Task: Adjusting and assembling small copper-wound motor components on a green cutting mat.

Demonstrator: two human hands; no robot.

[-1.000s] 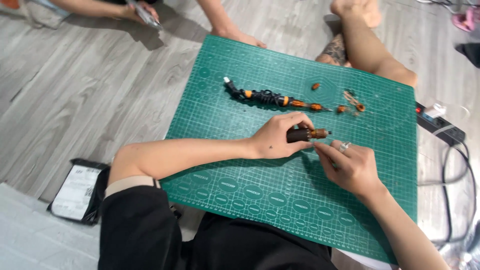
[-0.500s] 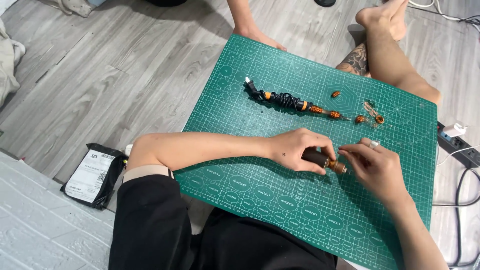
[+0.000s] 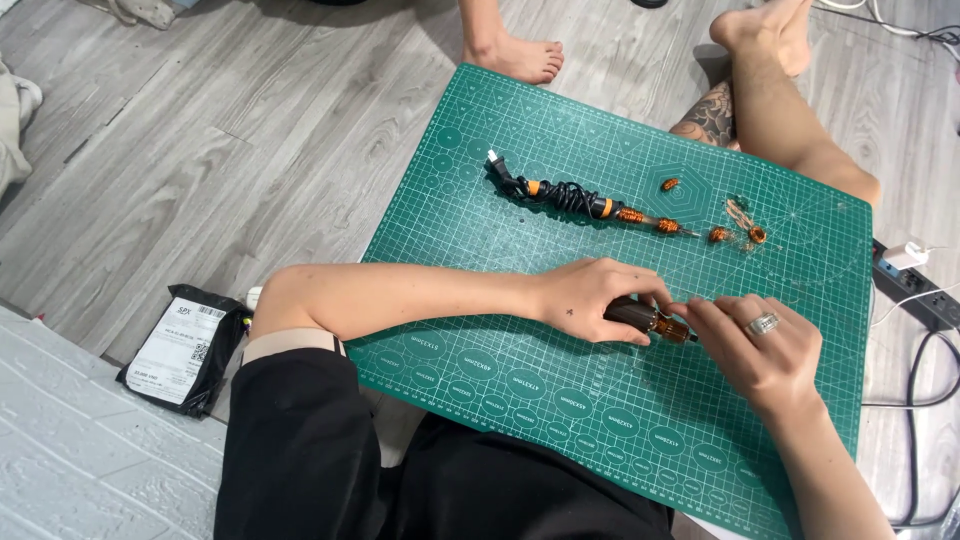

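Observation:
My left hand [image 3: 590, 297] grips a dark cylindrical tool handle [image 3: 640, 317] with an orange tip, resting low on the green cutting mat [image 3: 520, 400]. My right hand [image 3: 762, 345], with a ring on one finger, pinches the orange tip end of that same piece. Farther up the mat lies a black coiled cord with orange parts [image 3: 575, 197], and small orange pieces [image 3: 722, 233] are scattered to its right.
Another person's bare feet [image 3: 520, 55] and a tattooed leg [image 3: 745, 95] rest at the mat's far edge. A black pouch with a white label [image 3: 180, 350] lies on the wood floor at left. A power strip with cables [image 3: 915, 285] sits at right.
The view has shifted, so the mat and hands sit lower and more to the right. Both hands stay together on the dark handle piece.

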